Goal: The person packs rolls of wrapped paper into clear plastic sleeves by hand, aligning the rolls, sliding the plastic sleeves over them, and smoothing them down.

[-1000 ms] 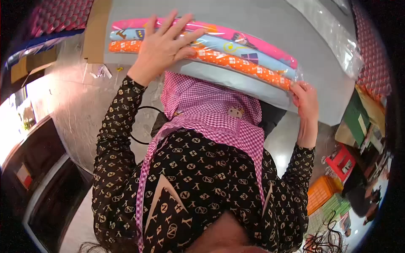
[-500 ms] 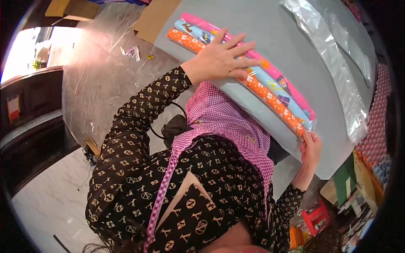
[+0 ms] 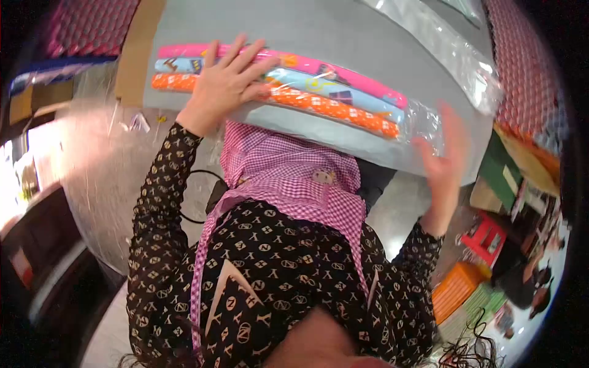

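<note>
While the left hand (image 3: 228, 84) lies spread on three wrapped rolls (image 3: 304, 81), upper centre, even pressure should keep them aligned. The blurred right hand (image 3: 444, 164), fingers apart from thumb, is near the clear wrapper end (image 3: 423, 119).

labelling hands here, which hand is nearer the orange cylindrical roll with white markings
Left. The left hand lies across the orange roll, left of its middle; the right hand, blurred, is off it, beyond its right end.
</note>
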